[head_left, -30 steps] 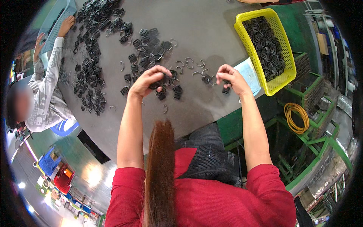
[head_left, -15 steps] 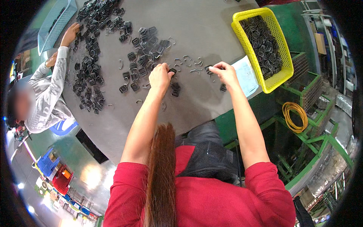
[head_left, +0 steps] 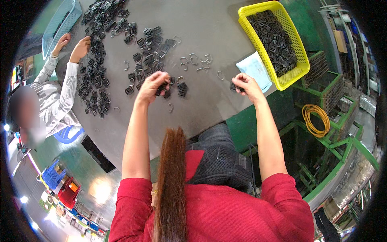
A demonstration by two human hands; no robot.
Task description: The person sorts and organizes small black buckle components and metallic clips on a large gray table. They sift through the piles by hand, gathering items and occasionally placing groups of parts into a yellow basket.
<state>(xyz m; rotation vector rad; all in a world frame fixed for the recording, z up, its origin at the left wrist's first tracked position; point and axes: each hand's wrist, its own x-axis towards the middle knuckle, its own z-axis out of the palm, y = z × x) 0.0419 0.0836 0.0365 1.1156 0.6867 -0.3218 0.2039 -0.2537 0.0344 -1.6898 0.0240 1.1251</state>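
Note:
My left hand (head_left: 152, 87) is closed on black plastic buckles (head_left: 162, 89) at the near side of a grey table (head_left: 201, 36). A few loose buckles (head_left: 182, 89) lie just right of its fingertips. My right hand (head_left: 248, 86) pinches black buckles (head_left: 238, 88) near the table's right edge, beside a light blue sheet (head_left: 255, 69). My fingers partly hide what both hands hold. Beyond my left hand spreads a small heap of buckles (head_left: 150, 56), some with bent metal wire hooks. Several loose wire hooks (head_left: 194, 59) are scattered between and beyond my hands.
A yellow basket (head_left: 298, 71) full of black buckles stands at the right. To the left, a co-worker's hands (head_left: 81, 49) are by a long buckle pile (head_left: 96, 72) and a light blue basket (head_left: 62, 28). A coiled orange hose (head_left: 315, 121) hangs on green frames.
My left hand has moved left, beside the small heap. My right hand has drawn nearer the table edge, onto black buckles there. The co-worker's hands have shifted, and the view has moved slightly.

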